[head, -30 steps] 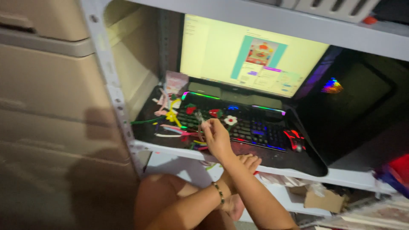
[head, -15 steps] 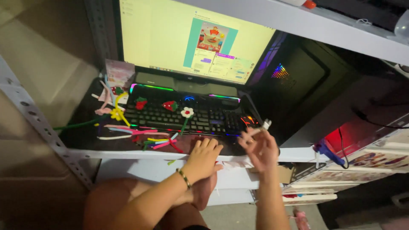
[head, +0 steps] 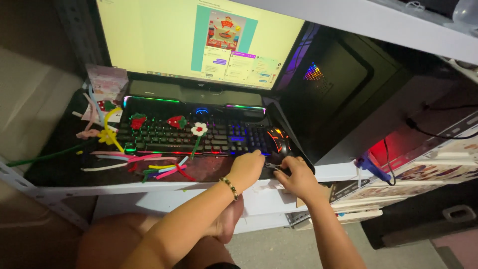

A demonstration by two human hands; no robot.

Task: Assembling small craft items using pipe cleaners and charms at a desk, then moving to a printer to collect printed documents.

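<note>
- Left hand and right hand meet at the front right corner of the keyboard, just below the mouse.
- Small dark tool sits between the two hands; looks like scissors, too dark to be sure. Long axis runs roughly left-right, parallel to the keyboard's front edge. Can't tell which end is the tip.
- Left fingers curled down over the tool's left end; right fingers pinched on its right end.
- Pipe cleaners lie loose in front of the keyboard, mostly left-right too.
- White pipe-cleaner flower lies on the keys, stem pointing toward the person.
- Surface: dark mat on a white metal shelf.
- Monitor lit behind the keyboard, PC case to its right.
- Room dim, concrete floor below.
</note>
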